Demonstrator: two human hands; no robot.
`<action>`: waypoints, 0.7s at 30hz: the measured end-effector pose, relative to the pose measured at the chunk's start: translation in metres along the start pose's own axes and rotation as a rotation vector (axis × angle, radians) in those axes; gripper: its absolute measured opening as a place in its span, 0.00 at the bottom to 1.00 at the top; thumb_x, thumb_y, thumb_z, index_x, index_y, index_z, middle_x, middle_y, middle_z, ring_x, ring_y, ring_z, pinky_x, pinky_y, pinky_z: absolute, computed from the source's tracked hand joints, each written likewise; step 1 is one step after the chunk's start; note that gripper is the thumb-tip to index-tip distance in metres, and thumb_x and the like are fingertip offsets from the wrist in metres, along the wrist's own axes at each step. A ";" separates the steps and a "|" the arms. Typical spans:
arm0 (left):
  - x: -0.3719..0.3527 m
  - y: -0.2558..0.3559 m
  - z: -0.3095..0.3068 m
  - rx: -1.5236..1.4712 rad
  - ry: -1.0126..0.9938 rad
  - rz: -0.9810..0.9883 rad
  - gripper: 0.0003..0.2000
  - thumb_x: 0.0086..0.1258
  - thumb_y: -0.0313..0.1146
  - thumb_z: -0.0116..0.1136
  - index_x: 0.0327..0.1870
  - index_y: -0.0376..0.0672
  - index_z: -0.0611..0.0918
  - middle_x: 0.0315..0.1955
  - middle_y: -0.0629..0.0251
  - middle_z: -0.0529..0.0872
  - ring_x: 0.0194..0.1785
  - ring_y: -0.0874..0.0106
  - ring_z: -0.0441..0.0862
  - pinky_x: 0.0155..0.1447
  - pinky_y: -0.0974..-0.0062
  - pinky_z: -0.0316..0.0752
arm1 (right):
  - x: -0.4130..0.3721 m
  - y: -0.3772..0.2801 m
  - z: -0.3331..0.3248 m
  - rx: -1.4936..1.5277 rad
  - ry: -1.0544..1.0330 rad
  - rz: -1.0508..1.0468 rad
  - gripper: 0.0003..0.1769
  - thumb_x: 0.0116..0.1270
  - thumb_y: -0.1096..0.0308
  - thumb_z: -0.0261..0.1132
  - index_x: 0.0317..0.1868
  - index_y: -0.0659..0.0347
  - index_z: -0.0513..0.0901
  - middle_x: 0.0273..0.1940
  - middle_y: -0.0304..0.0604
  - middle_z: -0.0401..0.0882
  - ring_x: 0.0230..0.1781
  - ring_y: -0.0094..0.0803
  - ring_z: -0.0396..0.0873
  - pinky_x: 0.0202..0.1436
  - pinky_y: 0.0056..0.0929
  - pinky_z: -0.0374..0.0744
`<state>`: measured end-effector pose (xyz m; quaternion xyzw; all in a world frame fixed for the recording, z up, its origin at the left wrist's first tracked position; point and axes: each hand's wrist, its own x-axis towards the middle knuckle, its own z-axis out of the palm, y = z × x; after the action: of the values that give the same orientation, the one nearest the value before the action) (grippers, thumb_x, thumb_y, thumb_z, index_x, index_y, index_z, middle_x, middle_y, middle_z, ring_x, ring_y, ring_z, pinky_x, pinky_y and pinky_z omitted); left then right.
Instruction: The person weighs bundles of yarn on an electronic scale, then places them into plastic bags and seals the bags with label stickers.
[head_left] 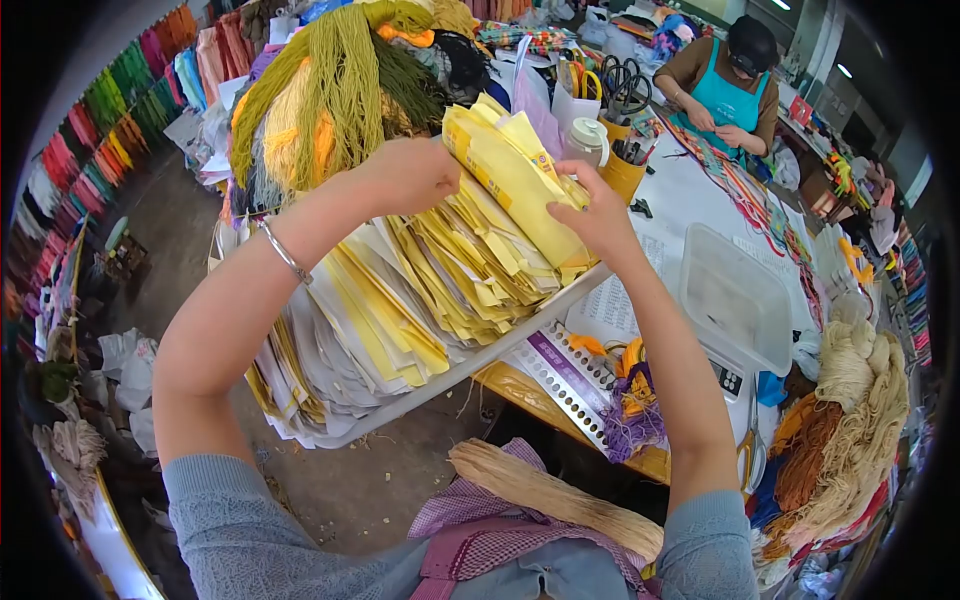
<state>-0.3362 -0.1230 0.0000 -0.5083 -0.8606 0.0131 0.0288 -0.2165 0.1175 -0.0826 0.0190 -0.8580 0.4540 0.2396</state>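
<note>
- Left hand is curled over the tops of the slips, mid-frame. The fingers are hidden behind the paper, so I can't tell if I'm gripping or just pushing back.
- Right hand is pinched on the lower edge of the yellow packet, just above centre. The packet is tilted and half out of the stack.
- The packet is thick for that pinch. If it slips, loose sheets fan out and lose their order.
- The tray overhangs the table edge toward lower left and is loaded heavily on that side. A hard pull on the packet could tip it onto the floor.
- The slips at the tray's lower-left end already splay over the rim, so a jolt sheds them first.
- The yarn is piled just behind the stack, top centre. Pushing the slips back with the left hand could topple it or snag strands.
- The bottle is just beside my right hand, and a backward wrist swing could knock it over.
</note>
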 end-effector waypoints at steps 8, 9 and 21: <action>0.022 -0.006 0.034 -0.191 0.072 0.280 0.23 0.61 0.22 0.55 0.59 0.52 0.81 0.53 0.59 0.82 0.55 0.56 0.78 0.63 0.63 0.71 | -0.016 -0.024 0.010 -0.286 0.056 -0.227 0.23 0.60 0.72 0.65 0.56 0.54 0.74 0.53 0.47 0.78 0.52 0.47 0.79 0.53 0.38 0.78; 0.030 -0.006 0.032 -0.193 0.076 0.279 0.23 0.61 0.22 0.55 0.59 0.52 0.81 0.53 0.59 0.82 0.55 0.56 0.78 0.63 0.63 0.71 | -0.019 -0.031 0.010 -0.419 0.066 -0.341 0.22 0.60 0.73 0.64 0.56 0.55 0.74 0.54 0.47 0.77 0.51 0.48 0.79 0.52 0.39 0.78; 0.058 0.003 0.018 -0.349 -0.139 0.177 0.36 0.50 0.08 0.42 0.64 0.47 0.77 0.64 0.56 0.76 0.69 0.60 0.70 0.71 0.70 0.64 | -0.020 -0.042 0.028 -0.237 -0.130 -0.194 0.11 0.62 0.70 0.63 0.45 0.64 0.79 0.43 0.51 0.82 0.46 0.48 0.80 0.52 0.41 0.77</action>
<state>-0.3628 -0.0706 -0.0158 -0.5772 -0.8016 -0.0987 -0.1208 -0.1997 0.0674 -0.0723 0.1025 -0.9134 0.3221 0.2269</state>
